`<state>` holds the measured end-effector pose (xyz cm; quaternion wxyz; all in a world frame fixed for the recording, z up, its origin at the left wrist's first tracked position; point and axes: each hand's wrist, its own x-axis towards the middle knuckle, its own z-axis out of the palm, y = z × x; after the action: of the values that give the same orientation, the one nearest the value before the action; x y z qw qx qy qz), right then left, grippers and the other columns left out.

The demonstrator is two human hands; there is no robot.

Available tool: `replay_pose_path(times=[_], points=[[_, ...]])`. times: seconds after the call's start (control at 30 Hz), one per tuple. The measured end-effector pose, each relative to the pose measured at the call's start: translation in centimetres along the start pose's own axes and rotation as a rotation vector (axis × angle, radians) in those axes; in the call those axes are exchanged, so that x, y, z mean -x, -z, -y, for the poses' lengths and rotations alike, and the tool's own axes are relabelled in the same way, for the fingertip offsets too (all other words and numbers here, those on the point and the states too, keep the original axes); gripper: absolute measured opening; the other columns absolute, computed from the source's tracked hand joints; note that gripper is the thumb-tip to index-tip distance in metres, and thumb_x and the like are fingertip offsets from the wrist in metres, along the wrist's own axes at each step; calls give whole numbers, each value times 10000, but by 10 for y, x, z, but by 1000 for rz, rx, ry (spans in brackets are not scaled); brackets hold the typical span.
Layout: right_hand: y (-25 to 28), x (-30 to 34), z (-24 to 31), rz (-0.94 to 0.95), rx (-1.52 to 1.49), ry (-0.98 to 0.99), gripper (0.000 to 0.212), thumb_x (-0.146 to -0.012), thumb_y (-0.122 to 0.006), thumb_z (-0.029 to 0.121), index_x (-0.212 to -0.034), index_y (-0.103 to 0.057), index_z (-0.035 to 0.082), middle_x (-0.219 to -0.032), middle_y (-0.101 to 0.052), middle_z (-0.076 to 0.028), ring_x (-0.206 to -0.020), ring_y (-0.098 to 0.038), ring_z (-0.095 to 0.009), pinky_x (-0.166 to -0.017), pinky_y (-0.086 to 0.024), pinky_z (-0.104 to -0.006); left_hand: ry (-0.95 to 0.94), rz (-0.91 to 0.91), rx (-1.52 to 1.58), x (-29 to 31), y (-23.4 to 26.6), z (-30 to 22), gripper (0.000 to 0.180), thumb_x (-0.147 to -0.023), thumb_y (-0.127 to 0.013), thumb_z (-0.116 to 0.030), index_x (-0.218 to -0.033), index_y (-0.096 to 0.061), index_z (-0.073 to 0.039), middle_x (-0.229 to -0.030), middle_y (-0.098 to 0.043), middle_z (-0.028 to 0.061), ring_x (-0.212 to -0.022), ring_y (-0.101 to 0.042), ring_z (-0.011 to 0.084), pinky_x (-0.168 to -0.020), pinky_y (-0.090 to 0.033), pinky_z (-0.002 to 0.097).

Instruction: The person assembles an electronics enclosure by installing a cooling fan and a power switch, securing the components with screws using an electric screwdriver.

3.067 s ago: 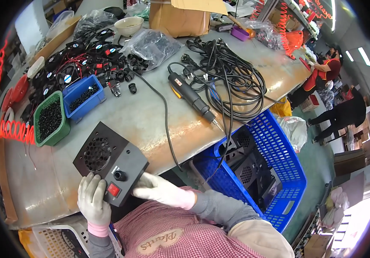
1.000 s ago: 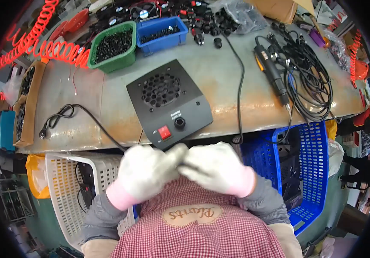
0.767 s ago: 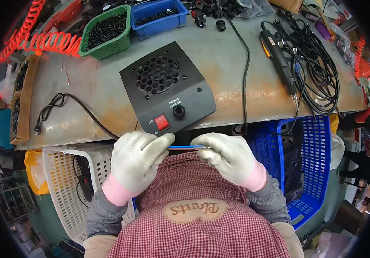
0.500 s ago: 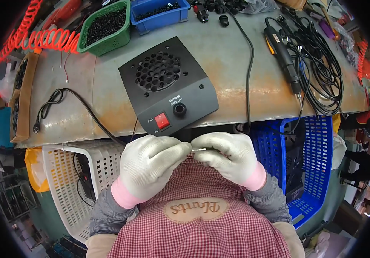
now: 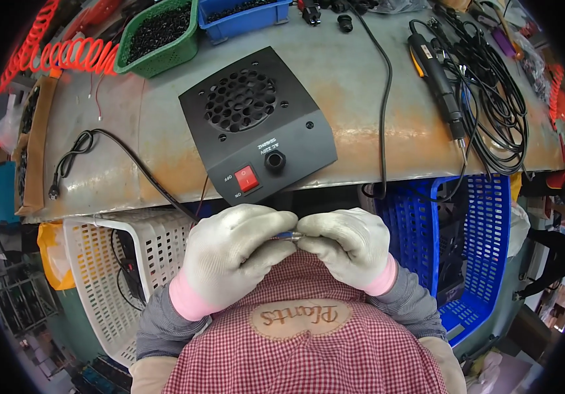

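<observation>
In front of my apron, both gloved hands meet fingertip to fingertip, just below the bench's front edge. My left hand (image 5: 226, 256) is closed in a pinch on a thin wire (image 5: 283, 234), of which a short bluish bit shows. My right hand (image 5: 354, 246) pinches a small shiny connector-like piece (image 5: 297, 236) that touches the wire's end. The fingers cover most of both. Just beyond sits a black fan housing (image 5: 239, 102) with a round honeycomb grille, a red rocker switch (image 5: 246, 178) and a black cable gland (image 5: 274, 161).
A black power cord (image 5: 121, 142) runs over the bench edge. An electric screwdriver (image 5: 436, 82) lies at right beside coiled cables (image 5: 499, 118). Green (image 5: 194, 33) and blue (image 5: 246, 26) bins of small black parts stand at the back. White (image 5: 105, 289) and blue (image 5: 486, 262) baskets flank me.
My fingertips have come together around the small piece, and a bluish bit of wire now shows between them. The bench things have shifted only slightly in view.
</observation>
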<state>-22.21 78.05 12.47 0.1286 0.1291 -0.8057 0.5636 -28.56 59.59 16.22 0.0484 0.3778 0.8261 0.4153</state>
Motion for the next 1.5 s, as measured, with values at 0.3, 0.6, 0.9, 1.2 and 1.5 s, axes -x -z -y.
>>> replay_pose_path(times=[0.3, 0.6, 0.9, 1.2, 1.5], points=[[22, -12, -10, -319, -166, -478, 410, -828, -713, 236, -1135, -573, 3, -899, -671, -77, -792, -662, -139, -675, -527, -264, 52, -92, -10, 3, 11, -2, 152, -688, -753, -29, -828, -703, -60, -743, -670, 70, -649, -654, 207, -551, -513, 300], [25, -70, -22, -7, -329, -612, 231, -902, -665, 104, -1057, -615, -60, -900, -646, -2, -799, -562, -37, -703, -460, -204, 129, -340, 57, 5, 13, 15, 171, -663, -686, 43, -807, -685, -48, -751, -630, 60, -610, -617, 160, -536, -475, 262], [2, -57, 10, -287, 417, 55, 83, -758, -706, 62, -825, -678, 22, -709, -645, -110, -584, -629, -283, -528, -490, -329, 45, -415, -37, 3, 3, 28, 192, -650, -675, 61, -812, -666, -42, -726, -613, 84, -575, -617, 206, -503, -473, 291], [-7, -61, 19, -303, 522, 88, 63, -753, -701, 73, -812, -691, 53, -668, -637, -93, -564, -624, -270, -521, -488, -335, 15, -456, -90, 3, 1, 30, 188, -653, -650, 77, -798, -666, -42, -712, -585, 74, -574, -578, 194, -522, -451, 294], [-8, -62, 26, -221, 554, 81, 56, -758, -698, 110, -803, -698, 78, -659, -641, -79, -547, -620, -262, -508, -484, -332, -101, -215, -377, -1, 20, 28, 221, -674, -721, -33, -876, -643, -73, -687, -591, 55, -577, -604, 225, -495, -477, 325]])
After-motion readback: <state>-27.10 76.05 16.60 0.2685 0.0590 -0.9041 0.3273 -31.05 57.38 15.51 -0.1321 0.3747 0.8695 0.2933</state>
